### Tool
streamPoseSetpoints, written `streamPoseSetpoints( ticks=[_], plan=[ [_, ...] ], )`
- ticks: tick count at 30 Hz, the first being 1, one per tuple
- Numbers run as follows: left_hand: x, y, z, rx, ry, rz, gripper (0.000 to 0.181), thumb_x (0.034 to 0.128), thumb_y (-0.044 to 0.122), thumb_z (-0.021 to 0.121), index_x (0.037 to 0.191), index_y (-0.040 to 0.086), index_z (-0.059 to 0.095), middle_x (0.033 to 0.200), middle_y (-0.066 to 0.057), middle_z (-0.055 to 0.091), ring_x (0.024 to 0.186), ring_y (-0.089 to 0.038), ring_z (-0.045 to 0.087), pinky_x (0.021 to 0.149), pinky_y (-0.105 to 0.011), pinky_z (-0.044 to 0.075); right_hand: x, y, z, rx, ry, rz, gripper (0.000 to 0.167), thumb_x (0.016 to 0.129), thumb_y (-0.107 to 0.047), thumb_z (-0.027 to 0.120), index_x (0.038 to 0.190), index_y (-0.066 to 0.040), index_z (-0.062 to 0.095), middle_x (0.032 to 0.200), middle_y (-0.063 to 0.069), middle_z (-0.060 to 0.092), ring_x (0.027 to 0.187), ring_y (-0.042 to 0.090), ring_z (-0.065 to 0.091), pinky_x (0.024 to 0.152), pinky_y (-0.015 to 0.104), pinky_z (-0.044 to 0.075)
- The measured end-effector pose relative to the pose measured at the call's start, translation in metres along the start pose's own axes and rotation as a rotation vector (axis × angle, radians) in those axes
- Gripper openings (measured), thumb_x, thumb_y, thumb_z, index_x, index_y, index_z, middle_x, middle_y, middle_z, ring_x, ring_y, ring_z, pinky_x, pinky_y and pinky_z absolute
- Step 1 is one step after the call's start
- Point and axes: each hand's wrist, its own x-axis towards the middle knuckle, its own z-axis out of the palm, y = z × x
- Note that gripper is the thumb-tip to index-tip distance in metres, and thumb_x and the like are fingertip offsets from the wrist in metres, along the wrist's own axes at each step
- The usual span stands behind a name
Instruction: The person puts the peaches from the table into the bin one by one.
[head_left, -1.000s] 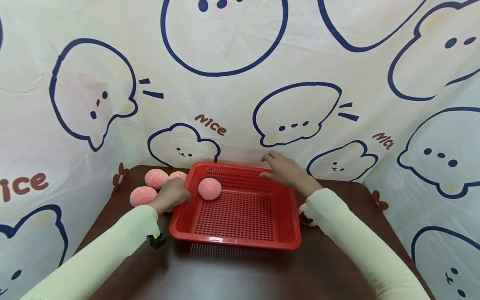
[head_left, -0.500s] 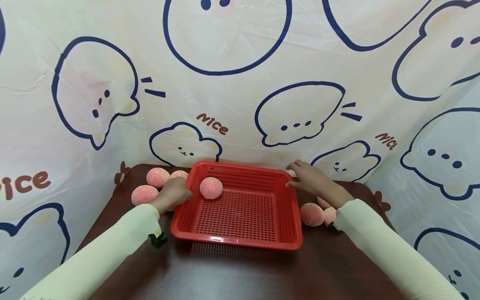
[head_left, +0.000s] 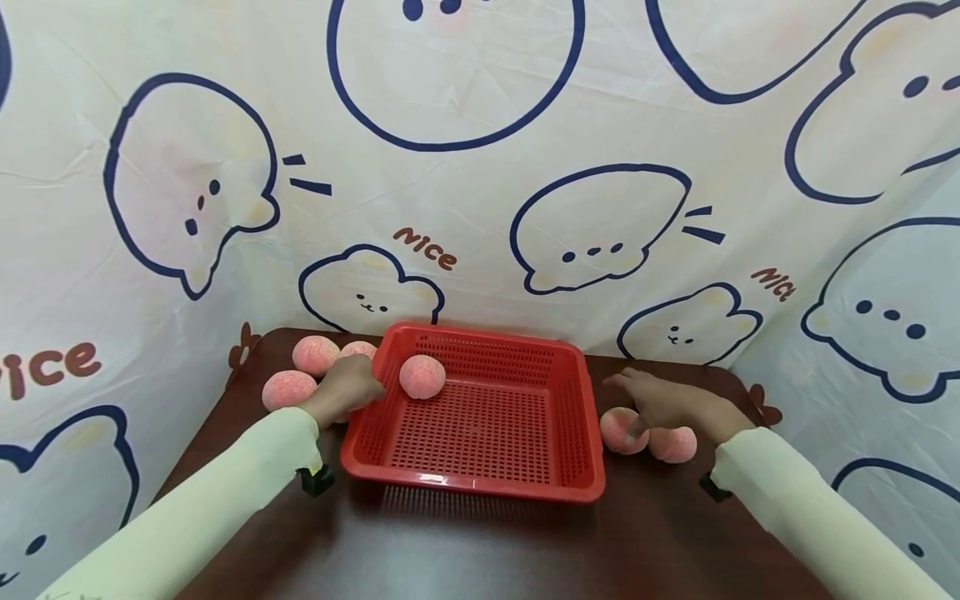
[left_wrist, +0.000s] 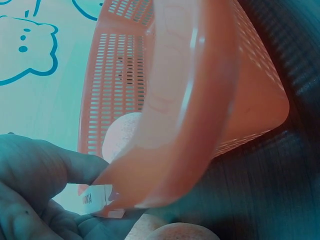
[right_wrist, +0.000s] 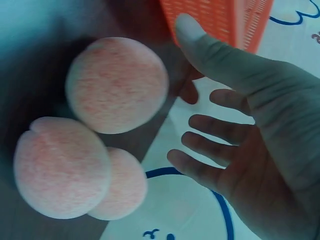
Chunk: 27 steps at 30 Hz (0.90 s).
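right hand (head_left: 667, 406), moved outward since earlier, hangs wide just above pink peaches (head_left: 673, 447), while left hand (head_left: 345, 389) grips the red basket (head_left: 472, 484), one loose peach (head_left: 422, 377) inside beyond its fingers.

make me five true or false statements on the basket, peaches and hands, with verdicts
1. The left hand grips the red basket at its left side. True.
2. Three peaches lie inside the basket. False: only one peach does.
3. The right wrist view shows three peaches outside the basket. True.
4. The right hand is clenched around a peach. False: it is open and holds nothing.
5. The basket is perforated. True.
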Motion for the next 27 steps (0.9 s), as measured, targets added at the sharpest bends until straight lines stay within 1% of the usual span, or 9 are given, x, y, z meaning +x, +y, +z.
streamPoseSetpoints(
  ticks=[2, 4, 8, 9, 11, 13, 16, 20, 27],
  plan=[
    [0.0, 0.0, 0.0, 0.004, 0.001, 0.001, 0.039, 0.0849, -0.004, 0.062, 0.124, -0.003, 0.058, 0.108, -0.022, 0.073, 0.082, -0.031, 0.078, 0.071, -0.045, 0.065, -0.002, 0.002, 0.005, 0.001, -0.034, 0.03, 0.084, 0.08, -0.023, 0.086, 0.153, -0.017, 0.046, 0.153, 0.013, 0.049, 0.136, 0.037, 0.049, 0.108, 0.066, 0.046],
    [0.0, 0.0, 0.0, 0.008, 0.001, 0.0, 0.039, 0.0848, -0.004, 0.062, 0.123, -0.004, 0.059, 0.107, -0.022, 0.074, 0.081, -0.032, 0.078, 0.07, -0.045, 0.065, -0.004, 0.003, 0.011, 0.07, -0.062, 0.135, 0.083, 0.08, -0.03, 0.086, 0.153, -0.026, 0.046, 0.153, 0.009, 0.049, 0.136, 0.038, 0.047, 0.1, 0.07, 0.049],
    [0.001, -0.001, 0.0, 0.019, 0.002, 0.001, 0.037, 0.0845, -0.004, 0.062, 0.122, -0.005, 0.059, 0.105, -0.023, 0.073, 0.08, -0.032, 0.078, 0.069, -0.044, 0.065, -0.006, 0.004, 0.02, 0.074, -0.077, 0.178, 0.088, 0.077, -0.036, 0.087, 0.154, -0.027, 0.043, 0.155, 0.01, 0.046, 0.136, 0.04, 0.045, 0.097, 0.076, 0.046],
    [0.002, -0.001, 0.0, 0.022, 0.001, 0.001, 0.037, 0.0844, -0.004, 0.062, 0.121, -0.005, 0.059, 0.105, -0.023, 0.074, 0.08, -0.032, 0.078, 0.069, -0.044, 0.065, -0.006, 0.004, 0.021, 0.072, -0.081, 0.173, 0.088, 0.078, -0.036, 0.086, 0.154, -0.025, 0.043, 0.156, 0.011, 0.045, 0.136, 0.04, 0.045, 0.098, 0.076, 0.046],
    [0.002, -0.001, 0.0, 0.032, 0.001, 0.0, 0.036, 0.0843, -0.004, 0.063, 0.12, -0.005, 0.06, 0.104, -0.023, 0.074, 0.08, -0.032, 0.078, 0.07, -0.044, 0.065, -0.003, 0.005, 0.025, 0.009, -0.071, 0.08, 0.089, 0.08, -0.028, 0.086, 0.155, -0.013, 0.042, 0.158, 0.017, 0.043, 0.137, 0.04, 0.047, 0.105, 0.073, 0.043],
    [0.002, 0.0, 0.0, 0.046, 0.003, -0.001, 0.035, 0.0844, -0.003, 0.063, 0.119, -0.005, 0.061, 0.102, -0.022, 0.074, 0.079, -0.031, 0.078, 0.07, -0.044, 0.065, -0.003, 0.005, 0.028, -0.005, -0.063, 0.056, 0.085, 0.083, -0.022, 0.084, 0.155, -0.008, 0.042, 0.159, 0.019, 0.042, 0.138, 0.039, 0.048, 0.108, 0.069, 0.043],
    [0.003, 0.0, 0.0, 0.062, 0.005, -0.003, 0.033, 0.0845, -0.003, 0.063, 0.117, -0.005, 0.061, 0.101, -0.021, 0.074, 0.078, -0.03, 0.078, 0.07, -0.043, 0.065, -0.001, 0.005, 0.032, -0.05, -0.043, 0.028, 0.076, 0.087, -0.014, 0.08, 0.153, -0.003, 0.043, 0.157, 0.023, 0.043, 0.138, 0.041, 0.049, 0.109, 0.066, 0.044],
    [0.003, 0.0, 0.0, 0.063, 0.002, -0.001, 0.033, 0.085, -0.002, 0.063, 0.117, -0.005, 0.061, 0.102, -0.022, 0.074, 0.079, -0.03, 0.078, 0.071, -0.043, 0.065, 0.001, 0.009, 0.036, -0.087, -0.022, 0.006, 0.073, 0.09, -0.012, 0.077, 0.153, 0.001, 0.042, 0.158, 0.027, 0.04, 0.143, 0.046, 0.044, 0.111, 0.065, 0.043],
    [-0.001, 0.0, -0.001, 0.012, -0.005, 0.007, 0.041, 0.0858, -0.003, 0.064, 0.126, -0.004, 0.058, 0.111, -0.023, 0.073, 0.084, -0.033, 0.078, 0.072, -0.046, 0.065, 0.008, 0.012, 0.038, -0.043, -0.037, 0.071, 0.07, 0.093, -0.02, 0.073, 0.155, -0.011, 0.043, 0.161, 0.016, 0.04, 0.145, 0.04, 0.042, 0.111, 0.071, 0.039]
  ],
)
